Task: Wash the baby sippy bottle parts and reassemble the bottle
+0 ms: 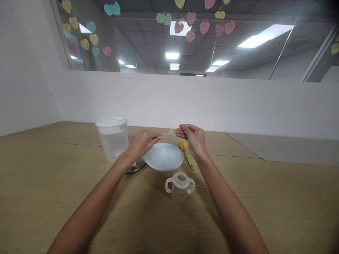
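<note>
Above the far side of a white bowl point(169, 165), my left hand point(139, 144) pinches one end of a thin pale stick point(166, 133). My right hand point(195, 139) has its thumb and fingertips closed on the other end. A small clear piece point(171, 131) sits around the stick between the two hands; its exact kind is too small to tell. Below and nearer to me stands a translucent two-handled baby bottle point(178, 194), upright with its mouth uncovered and red print on its side. A sponge brush point(183, 145) with a yellow head and green handle lies under my right hand.
A clear plastic bucket point(112, 143) with a white lid stands at the back left. Partly behind my left wrist is a metal tray point(137, 168) with something white on it. The wooden table point(265, 197) meets a white wall point(159, 98) with a window above.
</note>
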`<action>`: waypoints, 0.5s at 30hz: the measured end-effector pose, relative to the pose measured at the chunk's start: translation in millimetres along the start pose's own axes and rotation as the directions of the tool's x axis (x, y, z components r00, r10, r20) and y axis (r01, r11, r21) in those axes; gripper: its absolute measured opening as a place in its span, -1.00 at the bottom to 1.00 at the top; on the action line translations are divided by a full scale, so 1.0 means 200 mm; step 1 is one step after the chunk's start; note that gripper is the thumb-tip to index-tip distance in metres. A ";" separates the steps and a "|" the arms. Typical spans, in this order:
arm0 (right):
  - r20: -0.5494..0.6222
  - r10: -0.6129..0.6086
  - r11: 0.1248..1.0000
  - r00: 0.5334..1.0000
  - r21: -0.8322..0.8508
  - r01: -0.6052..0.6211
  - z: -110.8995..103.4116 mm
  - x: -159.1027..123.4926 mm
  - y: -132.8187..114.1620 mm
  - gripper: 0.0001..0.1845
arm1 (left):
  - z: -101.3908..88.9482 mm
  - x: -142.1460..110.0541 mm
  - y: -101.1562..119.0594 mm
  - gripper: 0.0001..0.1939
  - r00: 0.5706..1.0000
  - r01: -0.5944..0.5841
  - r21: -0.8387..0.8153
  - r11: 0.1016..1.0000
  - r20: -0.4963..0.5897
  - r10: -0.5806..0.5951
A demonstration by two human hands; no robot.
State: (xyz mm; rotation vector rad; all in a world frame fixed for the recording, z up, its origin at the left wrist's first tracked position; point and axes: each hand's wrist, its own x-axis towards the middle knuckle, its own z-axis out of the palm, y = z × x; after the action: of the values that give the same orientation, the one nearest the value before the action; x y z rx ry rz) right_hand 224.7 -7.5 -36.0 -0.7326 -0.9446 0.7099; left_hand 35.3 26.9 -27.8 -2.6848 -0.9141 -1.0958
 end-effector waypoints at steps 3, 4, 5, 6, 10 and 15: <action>-0.010 0.001 1.000 1.000 -0.024 -0.002 -0.03 0.02 -0.01 -0.88 | 0.00 0.00 0.00 -0.73 1.000 0.009 -0.009 1.000 -0.011 -0.009; -0.014 0.003 1.000 1.000 -0.027 -0.004 -0.03 0.03 -0.02 -0.90 | 0.00 0.00 0.00 -0.73 1.000 0.014 -0.013 1.000 -0.013 -0.014; -0.019 0.005 1.000 1.000 -0.028 -0.006 -0.04 0.03 -0.02 -0.91 | 0.00 0.00 0.01 -0.73 1.000 0.020 -0.017 1.000 -0.015 -0.020; -0.028 0.007 1.000 1.000 -0.030 -0.008 -0.04 0.03 -0.03 -0.92 | 0.00 0.00 0.01 -0.73 1.000 0.027 -0.021 0.999 -0.015 -0.027; -0.085 0.020 0.999 0.996 -0.039 -0.024 -0.05 0.04 -0.06 -0.91 | -0.02 0.00 0.01 -0.73 0.998 0.056 -0.036 0.998 -0.008 -0.056; -0.129 0.027 0.999 0.991 -0.031 -0.031 -0.10 0.08 -0.08 -0.89 | -0.04 0.00 0.02 -0.73 0.998 0.062 -0.057 0.996 0.008 -0.062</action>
State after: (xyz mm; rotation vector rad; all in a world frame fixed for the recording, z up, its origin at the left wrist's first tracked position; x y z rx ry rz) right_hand 251.8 -8.7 -24.6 -0.8127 -0.8311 0.6655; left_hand 32.2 21.4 -21.5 -2.7243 -0.9879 -1.1439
